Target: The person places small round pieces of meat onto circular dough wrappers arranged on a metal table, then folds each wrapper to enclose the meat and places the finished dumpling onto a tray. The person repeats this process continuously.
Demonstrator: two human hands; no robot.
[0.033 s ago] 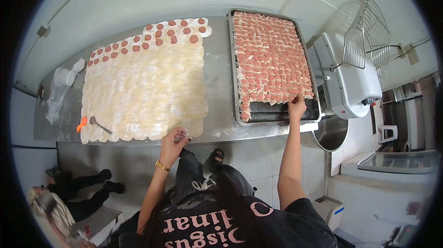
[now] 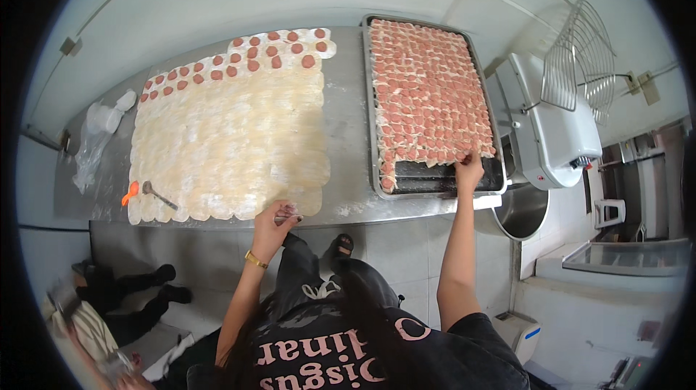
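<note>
My right hand (image 2: 470,170) reaches into a dark metal baking tray (image 2: 432,185) at the right. Its fingers are pinched together at the lower edge of the close rows of small meat-topped dough pieces (image 2: 428,93). Whatever lies between those fingertips is hidden. At the table's near edge my left hand (image 2: 273,222) is curled closed beside the lower right corner of a spread of overlapping pale dough rounds (image 2: 225,136). Something small and pale shows at its fingers, too small to name. Pink meat portions (image 2: 252,65) dot the far rows of the dough.
A spoon (image 2: 161,196) and an orange object (image 2: 131,192) lie on the dough's near left corner. Crumpled clear plastic (image 2: 93,145) is at the table's left end. A white machine with a wire guard (image 2: 544,118) stands right of the tray. Another person (image 2: 90,321) is at lower left.
The whole view has shifted slightly. Both hands keep their places at the tray and the dough edge. At lower left the other person's arms have moved a little.
</note>
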